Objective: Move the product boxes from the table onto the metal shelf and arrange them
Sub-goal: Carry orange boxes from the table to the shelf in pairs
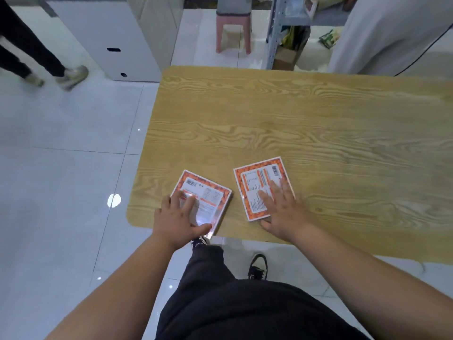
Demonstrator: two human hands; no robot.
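Two flat orange-and-white product boxes lie label-up near the front edge of the wooden table (306,119). The left box (208,192) reaches past the table's front edge; my left hand (180,220) lies on it with the fingers on top and the thumb along its near edge. The right box (257,182) lies flat, and my right hand (282,209) rests on its near right part with the fingers spread straight. The metal shelf (277,30) stands beyond the table's far edge, holding packages.
A pink stool (234,33) stands on the tiled floor behind the table. A white cabinet (117,40) is at the back left, and another person's legs (36,57) are at the far left. White fabric (380,33) hangs at the back right.
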